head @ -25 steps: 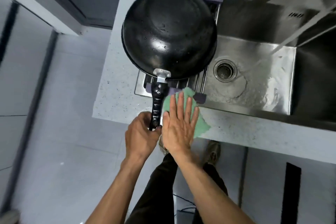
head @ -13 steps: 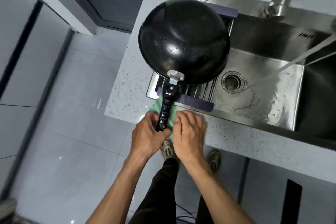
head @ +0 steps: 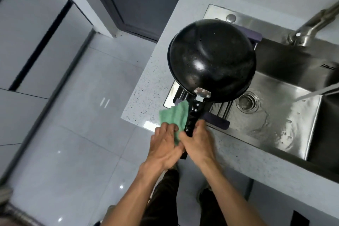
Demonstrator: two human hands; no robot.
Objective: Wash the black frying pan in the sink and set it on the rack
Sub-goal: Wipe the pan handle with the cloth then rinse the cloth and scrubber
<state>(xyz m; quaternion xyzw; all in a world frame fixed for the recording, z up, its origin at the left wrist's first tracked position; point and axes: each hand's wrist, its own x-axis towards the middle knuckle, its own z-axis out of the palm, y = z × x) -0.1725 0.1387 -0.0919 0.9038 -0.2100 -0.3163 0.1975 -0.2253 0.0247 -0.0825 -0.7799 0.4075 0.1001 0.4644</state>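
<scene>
Pan on the rack

The black frying pan (head: 211,59) lies bottom-up on the rack (head: 217,118) over the sink (head: 286,115). The right hand (head: 199,141) grips its handle; the left hand (head: 165,147) holds a green cloth (head: 174,113) (beside the handle) on the counter (head: 146,97).

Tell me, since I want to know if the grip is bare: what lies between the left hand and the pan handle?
Head view: a green cloth lies between the left hand and the handle, held under its fingers.
</scene>
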